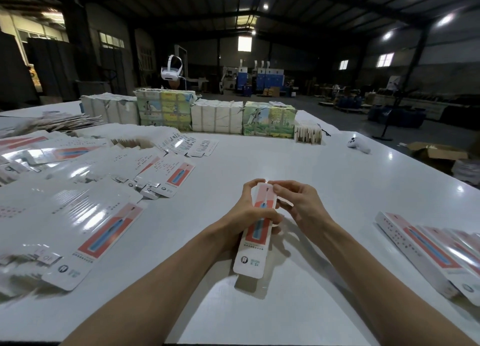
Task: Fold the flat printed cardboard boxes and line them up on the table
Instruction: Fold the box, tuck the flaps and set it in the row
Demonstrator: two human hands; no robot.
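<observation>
Could totally crush the 12 o'clock flap on the slim white-and-red printed cardboard box [253, 247] by over-squeezing, with left grip [244, 213] wrapped round its middle and right grip [301, 205] pinching that end.

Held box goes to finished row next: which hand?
Likely the right hand: the row of folded white-and-red cardboard boxes lies on its side. The left hand grips the slim printed box but would cross over.

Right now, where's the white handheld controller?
In the head view, the white controller lies far right on the table, near its edge, right of the small upright card stack.
</observation>
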